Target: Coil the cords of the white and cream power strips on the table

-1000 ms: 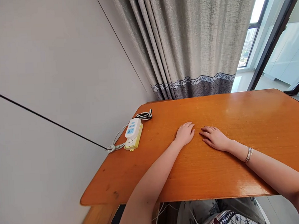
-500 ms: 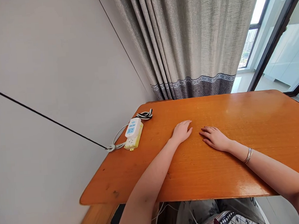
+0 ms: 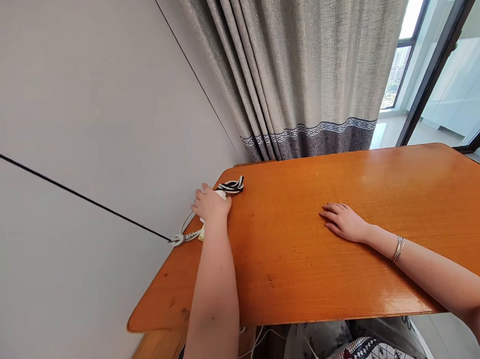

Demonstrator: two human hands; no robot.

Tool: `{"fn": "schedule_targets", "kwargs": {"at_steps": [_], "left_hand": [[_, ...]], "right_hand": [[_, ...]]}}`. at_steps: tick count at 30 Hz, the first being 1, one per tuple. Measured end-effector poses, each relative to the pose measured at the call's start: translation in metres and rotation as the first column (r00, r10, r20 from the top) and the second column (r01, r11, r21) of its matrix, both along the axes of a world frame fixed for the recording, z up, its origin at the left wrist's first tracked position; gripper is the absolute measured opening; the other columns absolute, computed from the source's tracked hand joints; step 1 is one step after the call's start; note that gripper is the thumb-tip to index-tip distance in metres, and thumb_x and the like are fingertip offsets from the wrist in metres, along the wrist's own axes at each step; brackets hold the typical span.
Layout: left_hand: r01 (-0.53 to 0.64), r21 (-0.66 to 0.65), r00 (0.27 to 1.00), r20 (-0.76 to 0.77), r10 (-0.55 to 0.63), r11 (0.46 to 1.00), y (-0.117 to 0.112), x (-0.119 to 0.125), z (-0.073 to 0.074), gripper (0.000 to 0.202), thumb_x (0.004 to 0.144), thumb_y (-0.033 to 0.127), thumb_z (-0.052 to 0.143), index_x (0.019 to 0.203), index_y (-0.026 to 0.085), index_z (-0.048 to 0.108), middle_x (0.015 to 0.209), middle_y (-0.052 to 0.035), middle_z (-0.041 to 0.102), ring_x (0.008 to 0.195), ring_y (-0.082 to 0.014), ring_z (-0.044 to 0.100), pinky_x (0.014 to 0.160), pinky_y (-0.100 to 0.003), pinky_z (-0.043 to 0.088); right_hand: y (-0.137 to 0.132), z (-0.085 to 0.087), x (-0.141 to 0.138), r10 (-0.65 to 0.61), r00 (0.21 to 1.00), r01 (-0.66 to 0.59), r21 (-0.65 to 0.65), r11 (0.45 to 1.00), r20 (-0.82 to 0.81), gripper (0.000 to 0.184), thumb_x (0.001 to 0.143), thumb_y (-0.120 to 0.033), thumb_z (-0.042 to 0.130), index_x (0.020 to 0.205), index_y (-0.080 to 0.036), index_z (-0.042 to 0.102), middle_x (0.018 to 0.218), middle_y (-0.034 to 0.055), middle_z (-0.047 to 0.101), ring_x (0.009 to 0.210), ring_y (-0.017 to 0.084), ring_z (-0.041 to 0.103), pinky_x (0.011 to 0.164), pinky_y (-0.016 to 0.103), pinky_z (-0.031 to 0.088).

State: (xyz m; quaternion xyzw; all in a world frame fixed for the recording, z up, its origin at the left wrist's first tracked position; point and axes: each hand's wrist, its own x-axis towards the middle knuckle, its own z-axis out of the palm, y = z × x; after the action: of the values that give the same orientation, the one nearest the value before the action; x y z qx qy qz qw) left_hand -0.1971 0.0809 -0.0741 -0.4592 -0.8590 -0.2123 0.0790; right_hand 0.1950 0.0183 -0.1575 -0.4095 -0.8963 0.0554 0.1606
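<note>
My left hand [image 3: 212, 204] is over the white plug adapter [image 3: 222, 193] at the table's left edge, its fingers spread. It covers most of the adapter; whether the fingers press on it cannot be made out. Just a corner of the yellow-sided power strip [image 3: 201, 235] shows beneath the wrist. Behind the hand lies a bundled black and white cable [image 3: 234, 186]. My right hand [image 3: 344, 221] rests palm down on the wooden table [image 3: 285, 252], fingers extended and holding nothing. A silver bracelet [image 3: 398, 248] circles the right wrist.
A grey wall [image 3: 76, 103] borders the table on the left, with a grey cord loop [image 3: 177, 239] at the edge. Behind the table hangs a long curtain [image 3: 318, 61]. A dark-framed glass door [image 3: 440, 64] stands at the right. White cables [image 3: 256, 343] hang below the front edge.
My left hand has moved left from the middle of the table onto the plug adapter, hiding most of it and the power strip. The right hand has stayed in place.
</note>
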Motion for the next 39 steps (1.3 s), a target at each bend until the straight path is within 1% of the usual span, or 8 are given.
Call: {"fn": "schedule_targets", "kwargs": {"at_steps": [3,6,14,24,28,31,36,39], "left_hand": [[-0.081,-0.202,0.980,0.160,0.115,0.976,-0.004,-0.015,-0.001,0.105,0.071,0.039,0.073,0.154,0.006,0.018,0.142,-0.0302,0.050,0.128,-0.0439,0.054,0.101,-0.056,0.047],[-0.075,-0.313,0.972,0.191,0.140,0.947,-0.003,-0.020,-0.002,0.104,0.067,0.037,0.075,0.153,0.008,0.023,0.138,-0.0282,0.056,0.126,-0.0437,0.056,0.096,-0.054,0.050],[-0.063,-0.404,0.979,0.153,0.136,0.913,0.001,-0.025,-0.002,0.087,0.068,0.032,0.075,0.143,0.012,0.036,0.133,-0.0256,0.061,0.124,-0.0417,0.059,0.092,-0.051,0.053],[-0.018,-0.392,0.992,0.105,0.065,0.920,-0.001,-0.027,-0.002,0.079,0.072,0.043,0.071,0.140,0.015,0.043,0.130,-0.0233,0.064,0.120,-0.0408,0.062,0.092,-0.050,0.052],[0.051,-0.397,0.995,0.104,-0.010,0.916,0.003,-0.021,-0.001,0.083,0.070,0.046,0.073,0.142,0.017,0.042,0.135,-0.0222,0.061,0.122,-0.0406,0.060,0.092,-0.050,0.052],[0.140,-0.403,0.989,0.105,-0.106,0.904,0.005,-0.009,0.003,0.087,0.069,0.047,0.074,0.145,0.019,0.040,0.138,-0.0203,0.060,0.124,-0.0389,0.059,0.092,-0.046,0.052],[0.371,-0.364,0.929,0.146,-0.341,0.854,0.003,0.033,0.015,0.090,0.070,0.044,0.075,0.149,0.025,0.037,0.140,-0.0135,0.060,0.127,-0.0355,0.058,0.094,-0.040,0.050],[0.536,-0.282,0.844,0.204,-0.496,0.796,-0.001,0.063,0.019,0.092,0.070,0.042,0.076,0.150,0.023,0.037,0.144,-0.0118,0.058,0.128,-0.0327,0.057,0.097,-0.036,0.047]], "right_hand": [[0.000,-0.001,0.000,0.004,1.000,-0.004,0.003,1.000,-0.003,0.042,0.100,-0.035,0.047,0.137,-0.020,0.060,0.140,0.0166,0.056,0.133,0.031,0.050,0.109,0.051,0.041],[0.000,-0.001,0.001,0.005,1.000,-0.005,0.003,1.000,0.000,0.043,0.100,-0.035,0.047,0.137,-0.019,0.060,0.140,0.0165,0.056,0.133,0.031,0.050,0.110,0.051,0.041],[0.000,0.000,0.000,0.001,1.000,-0.001,0.006,1.000,0.026,0.043,0.100,-0.034,0.047,0.138,-0.017,0.059,0.141,0.0169,0.056,0.132,0.032,0.051,0.111,0.052,0.040],[0.000,-0.002,0.002,-0.003,0.999,0.002,0.029,1.000,0.032,0.043,0.100,-0.036,0.045,0.137,-0.019,0.059,0.140,0.0151,0.057,0.131,0.031,0.052,0.109,0.051,0.042],[0.001,-0.002,0.002,0.000,1.000,-0.001,0.023,1.000,0.025,0.043,0.100,-0.035,0.045,0.137,-0.019,0.059,0.140,0.0157,0.056,0.131,0.031,0.051,0.110,0.051,0.041],[0.000,-0.001,0.001,-0.003,1.000,0.003,0.010,1.000,0.018,0.043,0.099,-0.035,0.047,0.137,-0.019,0.059,0.140,0.0166,0.056,0.132,0.030,0.051,0.110,0.051,0.041],[0.000,0.004,0.000,-0.010,1.000,0.009,-0.048,0.999,-0.030,0.044,0.097,-0.034,0.050,0.138,-0.020,0.057,0.140,0.0159,0.056,0.132,0.030,0.051,0.110,0.052,0.041],[0.003,0.003,0.001,-0.064,0.975,0.040,-0.118,0.992,-0.211,0.051,0.094,-0.036,0.055,0.142,-0.019,0.051,0.138,0.0164,0.056,0.128,0.030,0.054,0.109,0.052,0.042]]}}
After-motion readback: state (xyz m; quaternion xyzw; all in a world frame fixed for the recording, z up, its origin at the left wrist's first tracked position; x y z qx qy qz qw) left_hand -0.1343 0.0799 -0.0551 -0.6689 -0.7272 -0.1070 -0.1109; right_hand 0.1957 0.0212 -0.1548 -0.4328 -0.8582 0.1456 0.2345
